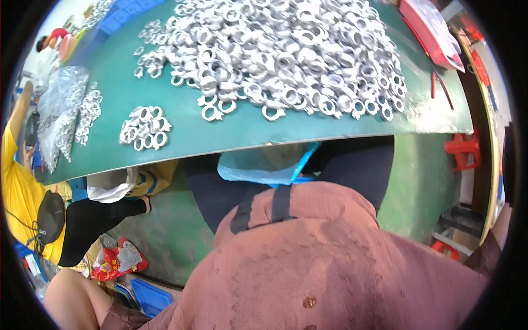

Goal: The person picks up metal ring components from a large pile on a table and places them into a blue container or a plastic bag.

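Note:
Neither of my hands shows. My left arm [77,297] bends at the lower left edge, and my right arm [499,226] shows only in part at the right rim. Ahead of me, a large pile of silver metal ring-shaped parts [297,55] covers much of the green table [220,135]. A small separate heap of the same rings [146,128] lies near the table's front edge, left of the pile. Between my thighs, below the table edge, is a translucent blue bag or sheet [258,165].
At left, a clear plastic bag [60,93] stands beside more small parts [88,113]. A person in yellow [27,192] sits there. Blue bins [129,14] stand at the far left. A pink tray [432,33] and red pens [443,91] lie at right, near a red stool [463,151].

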`<state>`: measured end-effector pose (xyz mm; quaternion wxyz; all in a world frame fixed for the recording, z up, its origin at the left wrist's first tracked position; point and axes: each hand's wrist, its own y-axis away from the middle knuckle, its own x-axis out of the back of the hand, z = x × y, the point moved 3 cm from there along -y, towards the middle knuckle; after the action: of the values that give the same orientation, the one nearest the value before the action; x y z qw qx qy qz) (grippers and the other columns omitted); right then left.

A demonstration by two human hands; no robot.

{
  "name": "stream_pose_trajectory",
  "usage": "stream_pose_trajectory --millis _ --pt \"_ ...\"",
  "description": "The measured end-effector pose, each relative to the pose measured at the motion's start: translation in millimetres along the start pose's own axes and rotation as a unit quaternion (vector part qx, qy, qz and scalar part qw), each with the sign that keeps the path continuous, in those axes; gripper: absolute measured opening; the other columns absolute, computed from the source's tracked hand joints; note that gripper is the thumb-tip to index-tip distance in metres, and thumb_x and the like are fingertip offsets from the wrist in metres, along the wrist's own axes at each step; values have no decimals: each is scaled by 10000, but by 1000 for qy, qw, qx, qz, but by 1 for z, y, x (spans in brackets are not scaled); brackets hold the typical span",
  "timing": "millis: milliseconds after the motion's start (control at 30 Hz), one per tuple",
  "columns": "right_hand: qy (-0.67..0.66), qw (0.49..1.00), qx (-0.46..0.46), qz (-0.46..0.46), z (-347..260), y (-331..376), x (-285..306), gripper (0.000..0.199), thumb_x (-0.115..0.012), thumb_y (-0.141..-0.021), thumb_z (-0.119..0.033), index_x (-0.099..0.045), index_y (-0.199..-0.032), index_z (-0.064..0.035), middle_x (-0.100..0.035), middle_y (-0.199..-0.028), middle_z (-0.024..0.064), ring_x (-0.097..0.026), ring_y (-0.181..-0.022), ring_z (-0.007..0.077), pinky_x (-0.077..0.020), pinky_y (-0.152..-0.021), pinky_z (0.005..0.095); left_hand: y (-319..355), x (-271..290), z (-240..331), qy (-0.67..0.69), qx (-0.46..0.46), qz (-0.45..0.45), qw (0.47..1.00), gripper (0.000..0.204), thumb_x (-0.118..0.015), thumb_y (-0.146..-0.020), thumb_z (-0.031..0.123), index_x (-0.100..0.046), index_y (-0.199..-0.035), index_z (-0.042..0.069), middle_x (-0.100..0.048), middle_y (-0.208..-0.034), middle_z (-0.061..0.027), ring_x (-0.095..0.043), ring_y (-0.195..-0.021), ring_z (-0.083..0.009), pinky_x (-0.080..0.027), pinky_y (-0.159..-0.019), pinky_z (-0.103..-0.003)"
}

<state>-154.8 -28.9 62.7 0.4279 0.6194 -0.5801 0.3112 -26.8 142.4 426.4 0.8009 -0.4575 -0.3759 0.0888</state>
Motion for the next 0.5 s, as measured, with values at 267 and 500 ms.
stream_pose_trajectory --millis 267,500 --pt "-77 993 66 63 -4 44 74 173 -607 -771 -187 -562 -852 -40 -443 -704 1 -412 -590 123 -374 -583 249 2 -15 -15 -10 9 13 1000 378 -505 -811 123 -461 -1152 -33 -496 -1132 -150 -460 -1037 -210 -331 -863 -325" --pt "-143 938 210 235 -74 164 252 187 -620 -760 -176 -554 -865 -35 -409 -682 -21 -381 -564 95 -358 -557 223 0 -22 -17 -11 -4 23 1000 403 -492 -827 136 -437 -1187 -36 -475 -1179 -152 -436 -1090 -219 -305 -914 -336"
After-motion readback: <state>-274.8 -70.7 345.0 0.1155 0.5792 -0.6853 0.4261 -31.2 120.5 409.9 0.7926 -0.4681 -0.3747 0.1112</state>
